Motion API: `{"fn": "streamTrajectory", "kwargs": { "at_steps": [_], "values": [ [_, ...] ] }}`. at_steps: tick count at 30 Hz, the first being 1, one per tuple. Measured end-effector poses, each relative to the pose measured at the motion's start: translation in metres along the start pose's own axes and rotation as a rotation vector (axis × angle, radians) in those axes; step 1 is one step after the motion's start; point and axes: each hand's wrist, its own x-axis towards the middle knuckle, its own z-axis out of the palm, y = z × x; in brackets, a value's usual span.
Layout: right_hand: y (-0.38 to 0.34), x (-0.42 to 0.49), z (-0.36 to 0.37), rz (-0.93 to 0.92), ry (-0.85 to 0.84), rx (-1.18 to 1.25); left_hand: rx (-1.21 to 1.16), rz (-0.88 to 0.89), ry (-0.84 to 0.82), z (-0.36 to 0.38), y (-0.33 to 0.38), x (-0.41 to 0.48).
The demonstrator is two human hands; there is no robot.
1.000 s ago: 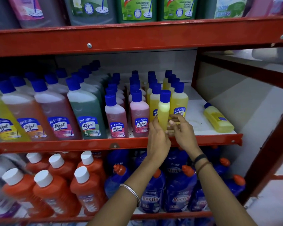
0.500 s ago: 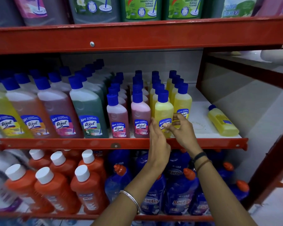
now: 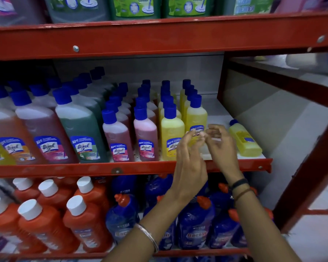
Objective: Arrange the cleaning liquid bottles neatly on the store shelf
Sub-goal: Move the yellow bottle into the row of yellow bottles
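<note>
Yellow bottles [image 3: 172,133] — blue caps [image 3: 169,110]

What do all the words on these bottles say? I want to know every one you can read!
"Lizol": green bottle, purple bottle and small pink bottle on the middle shelf.
"Bactin": blue bottle on the bottom shelf.
"EXTRA": blue bottle beside it.
"CLEANER": green pouch on the top shelf; its other words are cut off.
Lying yellow bottle: label blurred.
Orange bottles: labels too blurred.
</note>
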Motion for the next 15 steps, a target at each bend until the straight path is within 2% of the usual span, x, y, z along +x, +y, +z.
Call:
{"fn": "streamTrajectory", "kwargs": {
  "at_steps": [3,5,7,11,15],
  "values": [
    [0.017,0.021,-0.031,0.025,0.149,-0.363,-0.093,-0.016,-0.143,0.03,0.013,0.023],
    [0.029,0.032,-0.046,0.154,0.185,-0.682,-0.173,-0.177,-0.301,0.057,0.012,0.039],
    [0.042,0.037,-0.056,0.317,0.129,-0.837,-0.233,-0.388,-0.45,0.083,0.008,0.055],
    [0.051,0.043,-0.065,0.442,-0.007,-0.781,-0.23,-0.588,-0.654,0.11,0.013,0.073],
    [0.049,0.053,-0.081,0.558,-0.08,-0.505,-0.244,-0.667,-0.641,0.12,0.013,0.074]
  ]
}}
